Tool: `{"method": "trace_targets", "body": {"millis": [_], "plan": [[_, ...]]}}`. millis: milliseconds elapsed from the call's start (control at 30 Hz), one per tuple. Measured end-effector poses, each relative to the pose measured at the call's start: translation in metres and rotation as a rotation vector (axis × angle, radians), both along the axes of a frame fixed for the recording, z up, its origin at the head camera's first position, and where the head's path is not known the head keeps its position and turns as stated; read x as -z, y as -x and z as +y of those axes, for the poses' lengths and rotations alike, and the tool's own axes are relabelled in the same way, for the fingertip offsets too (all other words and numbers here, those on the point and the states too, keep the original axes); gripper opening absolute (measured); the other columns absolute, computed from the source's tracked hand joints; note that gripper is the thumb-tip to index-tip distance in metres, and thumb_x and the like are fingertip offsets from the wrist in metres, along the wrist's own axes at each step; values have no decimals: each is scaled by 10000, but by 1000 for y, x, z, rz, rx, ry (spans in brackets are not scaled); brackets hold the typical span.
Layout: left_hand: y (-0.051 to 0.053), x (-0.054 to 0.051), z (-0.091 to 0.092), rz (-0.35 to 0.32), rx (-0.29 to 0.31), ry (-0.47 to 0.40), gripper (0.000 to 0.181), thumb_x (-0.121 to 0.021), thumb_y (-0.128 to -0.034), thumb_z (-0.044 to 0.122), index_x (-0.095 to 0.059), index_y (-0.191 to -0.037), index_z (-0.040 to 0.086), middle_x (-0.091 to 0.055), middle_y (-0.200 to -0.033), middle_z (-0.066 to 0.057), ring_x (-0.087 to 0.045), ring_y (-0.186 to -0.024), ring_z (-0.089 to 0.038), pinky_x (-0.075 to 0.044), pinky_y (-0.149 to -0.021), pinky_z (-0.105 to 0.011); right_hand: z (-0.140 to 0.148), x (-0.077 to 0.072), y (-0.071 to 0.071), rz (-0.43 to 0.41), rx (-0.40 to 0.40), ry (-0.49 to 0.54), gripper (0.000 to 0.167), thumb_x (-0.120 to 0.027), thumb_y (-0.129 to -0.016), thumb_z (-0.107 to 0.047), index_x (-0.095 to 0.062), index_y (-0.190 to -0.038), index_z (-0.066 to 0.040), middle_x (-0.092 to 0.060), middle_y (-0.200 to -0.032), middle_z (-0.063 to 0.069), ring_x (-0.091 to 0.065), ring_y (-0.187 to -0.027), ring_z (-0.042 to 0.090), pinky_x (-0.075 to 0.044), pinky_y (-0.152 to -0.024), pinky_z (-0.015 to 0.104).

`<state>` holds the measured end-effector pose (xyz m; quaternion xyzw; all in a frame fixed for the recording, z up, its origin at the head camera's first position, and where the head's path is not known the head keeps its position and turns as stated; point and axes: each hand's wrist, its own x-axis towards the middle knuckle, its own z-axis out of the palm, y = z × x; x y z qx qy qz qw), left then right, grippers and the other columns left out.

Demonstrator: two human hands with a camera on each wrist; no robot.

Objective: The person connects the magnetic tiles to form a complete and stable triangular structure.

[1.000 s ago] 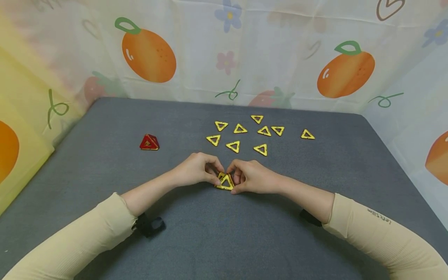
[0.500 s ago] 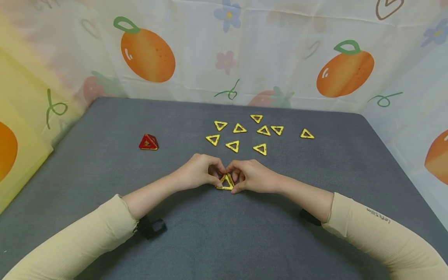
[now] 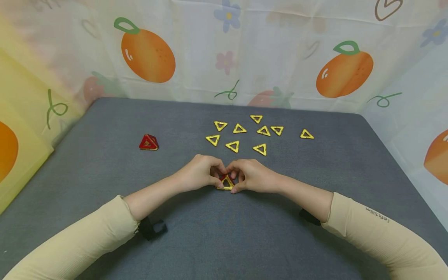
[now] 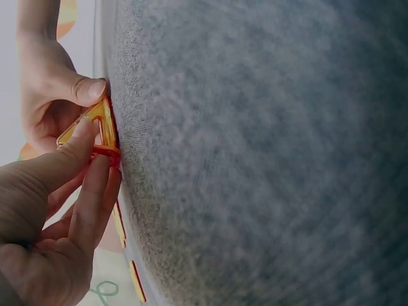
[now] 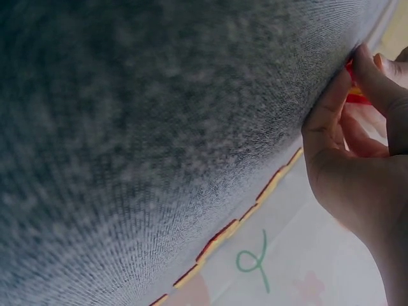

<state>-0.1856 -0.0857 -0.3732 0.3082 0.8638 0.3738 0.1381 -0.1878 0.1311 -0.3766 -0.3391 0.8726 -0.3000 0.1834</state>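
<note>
Near the middle of the table, both hands hold a small group of triangular tiles with open centres. Its front yellow triangle tile (image 3: 225, 188) faces the head camera, with red edges beside its tip. My left hand (image 3: 200, 173) pinches the left side between thumb and fingers, and my right hand (image 3: 257, 175) pinches the right side. In the left wrist view, the yellow tile (image 4: 109, 124) leans up from the tabletop, with a red edge (image 4: 105, 151) under the left fingers. The tiles behind it are largely hidden by the fingers. In the right wrist view, only red bits (image 5: 357, 99) show past the right hand (image 5: 357, 166).
Several flat yellow triangle tiles (image 3: 232, 146) lie scattered beyond the hands, one (image 3: 307, 134) apart at the right. A red pyramid of tiles (image 3: 149, 142) stands at the left. The grey tabletop (image 3: 224, 241) ends at a printed cloth backdrop (image 3: 196, 50).
A second yellow piece showing left of the front tile is now out of sight, and red edges appear by its tip. Both hands stay nearly in place; the left fingers shift slightly inward.
</note>
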Motion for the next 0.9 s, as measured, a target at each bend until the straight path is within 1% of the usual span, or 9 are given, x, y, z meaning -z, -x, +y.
{"method": "trace_targets", "body": {"millis": [200, 433, 567, 700, 900], "plan": [[0, 0, 0, 8, 9, 8, 232, -834, -769, 143, -723, -963, 83, -764, -858, -30, -696, -725, -43, -536, -662, -187, 0, 1, 0, 1, 1, -2, 493, -835, -790, -189, -633, -1229, -90, -655, -954, 21, -566, -674, 35, -498, -627, 192], [1, 4, -2, 5, 24, 1, 236, -832, -776, 155, -721, -973, 90, -762, -889, -31, -701, -741, -40, -540, -663, -191, 1, 1, 1, -14, -4, 3, 511, -843, -781, -211, -634, -1234, -100, -638, -960, 24, -560, -674, 45, -498, -628, 197], [2, 4, -2, 8, 25, 7, 241, -834, -779, 166, -722, -980, 98, -762, -904, -28, -699, -755, -38, -533, -665, -195, 2, -1, 0, -14, -10, 10, 480, -822, -812, -254, -637, -1231, -111, -630, -973, 20, -557, -687, 50, -496, -632, 203], [1, 2, -2, -11, 18, 10, 238, -828, -787, 161, -723, -994, 107, -762, -921, -27, -701, -767, -42, -532, -683, -200, 3, 0, 1, -11, -8, 11, 431, -796, -841, -253, -645, -1220, -113, -642, -968, 11, -564, -698, 43, -492, -639, 198], [1, 1, -3, -49, 14, 0, 238, -812, -802, 144, -721, -1016, 97, -765, -935, -41, -714, -781, -56, -543, -696, -202, 4, 2, 3, -23, -9, 23, 435, -813, -820, -223, -652, -1204, -99, -669, -969, 16, -598, -707, 33, -514, -642, 198]]}}
